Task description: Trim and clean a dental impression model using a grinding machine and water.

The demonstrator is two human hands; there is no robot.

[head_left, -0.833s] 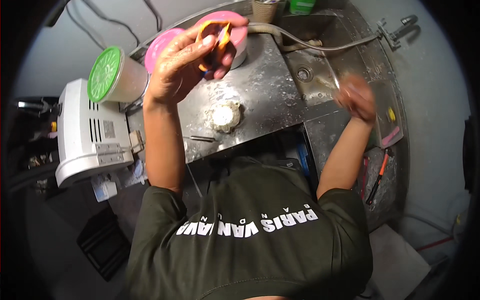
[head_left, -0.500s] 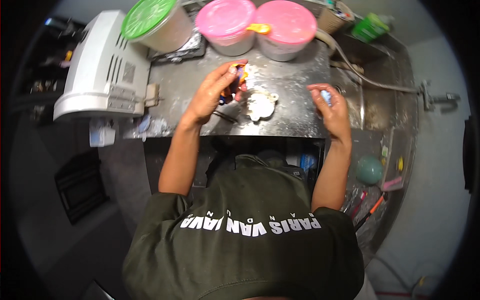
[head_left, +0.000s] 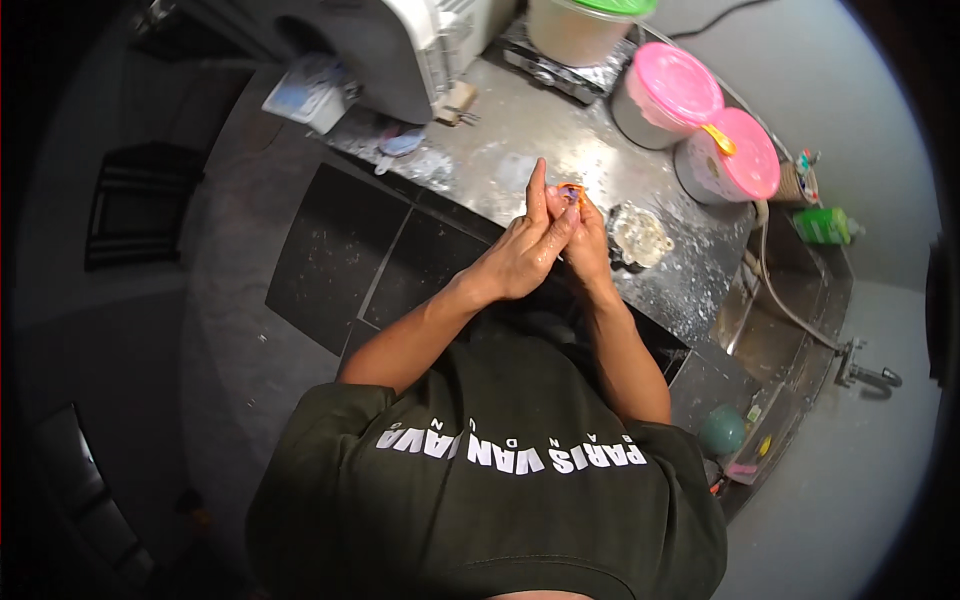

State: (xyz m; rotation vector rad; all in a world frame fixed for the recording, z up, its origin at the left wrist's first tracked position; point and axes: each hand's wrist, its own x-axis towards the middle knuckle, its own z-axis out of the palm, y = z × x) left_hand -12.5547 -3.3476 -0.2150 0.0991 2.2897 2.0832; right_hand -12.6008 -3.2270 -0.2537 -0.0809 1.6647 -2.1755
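My left hand (head_left: 520, 250) and my right hand (head_left: 590, 248) meet over the near edge of the metal worktop. Between their fingertips is a small orange-and-purple piece (head_left: 571, 190), partly covered by the fingers; its exact kind does not show. The left index finger points away from me while the thumb presses at the piece. Closed fingers of the right hand grip it from the other side. Both hands look wet or smeared. Just right of them lies a whitish, lumpy, scalloped piece (head_left: 642, 236), like a plaster mould, on the worktop.
White-smeared metal worktop (head_left: 500, 125) carries two pink-lidded tubs (head_left: 648, 110), a green-lidded tub (head_left: 570, 35) on a scale-like base (head_left: 550, 70), and a pale machine (head_left: 395, 60). At right are a sink (head_left: 765, 325), a tap (head_left: 862, 372) and a green bottle (head_left: 825, 226).
My view has swung left, so the worktop appears rotated. My right hand has come across to join the left at the orange-and-purple piece. The pale blue bit in the right hand no longer shows.
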